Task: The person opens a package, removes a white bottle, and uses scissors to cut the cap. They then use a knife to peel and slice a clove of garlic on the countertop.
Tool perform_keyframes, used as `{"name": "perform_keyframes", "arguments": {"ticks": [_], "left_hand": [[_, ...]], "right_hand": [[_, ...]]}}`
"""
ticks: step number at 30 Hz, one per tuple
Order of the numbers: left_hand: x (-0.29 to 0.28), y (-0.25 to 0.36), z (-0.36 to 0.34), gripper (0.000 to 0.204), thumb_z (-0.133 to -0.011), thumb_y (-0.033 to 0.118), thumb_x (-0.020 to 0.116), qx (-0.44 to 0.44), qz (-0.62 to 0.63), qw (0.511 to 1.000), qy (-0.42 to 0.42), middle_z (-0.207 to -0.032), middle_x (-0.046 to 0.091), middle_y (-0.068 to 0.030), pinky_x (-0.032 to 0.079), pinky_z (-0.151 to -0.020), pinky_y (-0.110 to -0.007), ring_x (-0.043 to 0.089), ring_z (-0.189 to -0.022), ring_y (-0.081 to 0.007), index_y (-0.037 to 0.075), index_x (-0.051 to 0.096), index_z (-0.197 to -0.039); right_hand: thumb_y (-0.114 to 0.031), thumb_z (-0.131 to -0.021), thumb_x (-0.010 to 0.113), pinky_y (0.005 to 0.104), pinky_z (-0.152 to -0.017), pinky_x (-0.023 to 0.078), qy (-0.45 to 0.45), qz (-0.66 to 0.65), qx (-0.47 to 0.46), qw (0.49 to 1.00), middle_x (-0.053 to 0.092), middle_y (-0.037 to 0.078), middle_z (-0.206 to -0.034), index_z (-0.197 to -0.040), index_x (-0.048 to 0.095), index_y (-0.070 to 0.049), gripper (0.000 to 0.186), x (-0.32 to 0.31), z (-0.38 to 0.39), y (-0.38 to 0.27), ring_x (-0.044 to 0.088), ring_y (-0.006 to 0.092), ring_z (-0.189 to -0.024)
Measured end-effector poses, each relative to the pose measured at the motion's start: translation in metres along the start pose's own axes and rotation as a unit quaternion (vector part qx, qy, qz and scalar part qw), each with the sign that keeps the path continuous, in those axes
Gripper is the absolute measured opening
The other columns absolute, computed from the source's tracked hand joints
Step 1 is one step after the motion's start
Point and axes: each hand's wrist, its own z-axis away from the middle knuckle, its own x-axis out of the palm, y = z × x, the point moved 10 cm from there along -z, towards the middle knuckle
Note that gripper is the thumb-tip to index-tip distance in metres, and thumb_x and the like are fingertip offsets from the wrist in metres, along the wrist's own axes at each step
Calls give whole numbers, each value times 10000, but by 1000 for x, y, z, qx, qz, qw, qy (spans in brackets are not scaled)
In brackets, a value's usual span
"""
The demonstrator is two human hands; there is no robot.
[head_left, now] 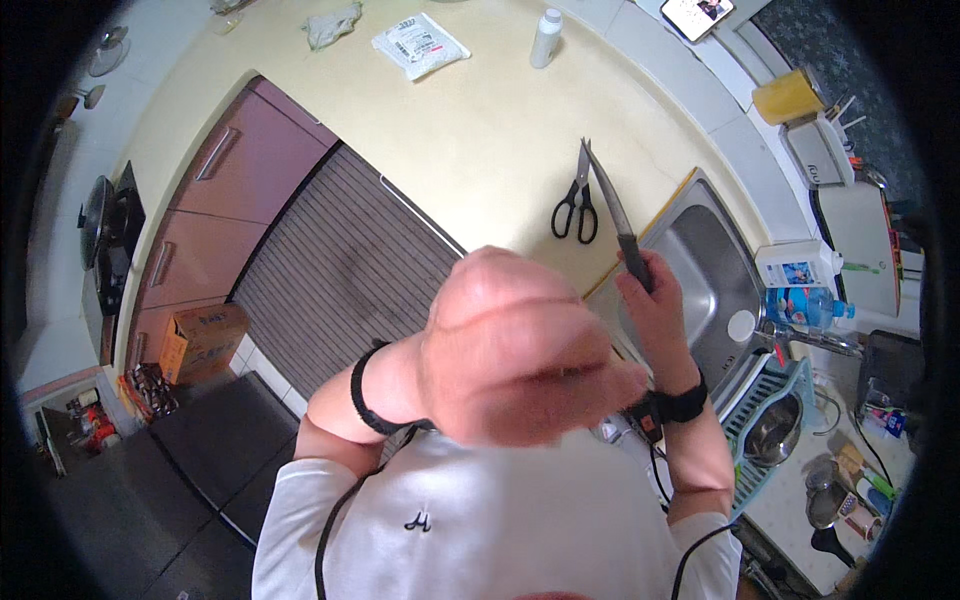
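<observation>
My right hand (657, 300) is closed round the black handle of a kitchen knife (614, 205), beside the sink's left edge. The knife's long dark blade points away from me over the counter. Just left of the blade lies a pair of black-handled scissors (578, 198), their tips near the knife's tip. Large and blurred, my left hand (525, 350) is raised close to the camera in front of my chest. Its fingers are too smeared to read, and whatever lies behind it is hidden.
A steel sink (690, 235) is set into the cream counter (480, 130). Farther off are a white bottle (546, 38), a plastic packet (421, 46) and a crumpled cloth or bag (332, 26). A blue dish rack (750, 440) stands right. A cardboard box (202, 342) sits low left.
</observation>
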Motion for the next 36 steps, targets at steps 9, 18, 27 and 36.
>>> {"name": "perform_keyframes", "arguments": {"ticks": [9, 18, 27, 36], "left_hand": [[27, -156, 75, 152, -848, 135, 615, -338, 18, 940, -43, -864, 593, -94, 466, -674, -319, 578, -773, -234, 33, 572, -951], [18, -164, 127, 139, -962, 182, 450, -390, 114, 902, -146, -974, 496, -74, 415, -796, -302, 468, -871, -148, 62, 407, -1018], [7, -143, 122, 196, -982, 236, 473, -364, 98, 899, -223, -837, 534, -44, 430, -673, -279, 501, -742, -131, 41, 485, -972], [14, -136, 120, 221, -967, 259, 488, -378, 129, 882, -250, -804, 552, -75, 443, -667, -313, 539, -731, -199, 40, 511, -970]], "right_hand": [[-125, -814, 678, 297, -602, 433, 5, 178, -157, 971, 568, 48, -734, -1109, 621, -62, 307, 1, 10, -66, 532, 161, -637], [-165, -682, 713, 341, -574, 393, -38, 543, -382, 747, 521, 50, -781, -1079, 678, -116, 401, 13, 43, -183, 509, 240, -660], [-164, -746, 755, 302, -516, 304, -21, 566, -440, 697, 467, -2, -693, -964, 717, -149, 221, 21, 57, -209, 439, 158, -574], [-143, -697, 753, 269, -495, 282, -14, 546, -534, 645, 431, -35, -655, -893, 703, -136, 203, 32, 76, -222, 398, 109, -556]]}}
